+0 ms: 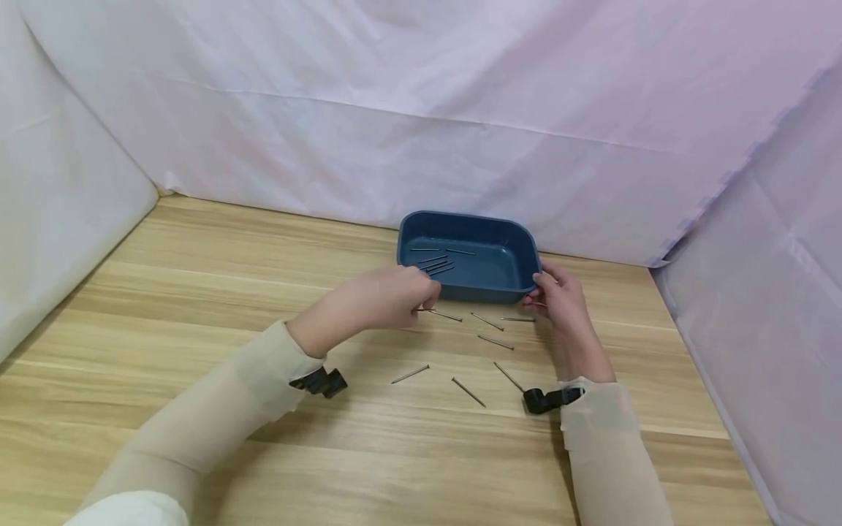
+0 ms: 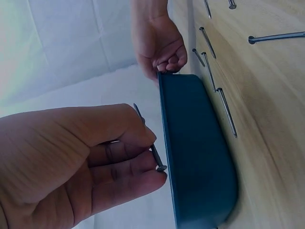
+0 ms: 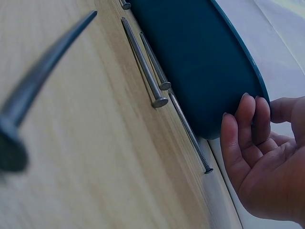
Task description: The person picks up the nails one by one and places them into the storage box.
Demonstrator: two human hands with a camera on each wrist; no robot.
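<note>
Clearly the nail (image 2: 151,145) is light, stiff and slick; the left hand (image 1: 384,298) pinches its shank at frame centre, beside the tray (image 1: 520,288). Right hand (image 1: 559,292) fingers curl on the tray's right rim; loose nails (image 1: 496,342) lie below.

blurred nail (image 3: 28,100) cut off at right wrist view's left edge, left hand (image 2: 71,167) cropped by left wrist frame, tray (image 2: 195,152) interior hidden there

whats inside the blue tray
Several nails lie on the floor of the blue tray, toward its left side. The left hand covers the near-left corner.
</note>
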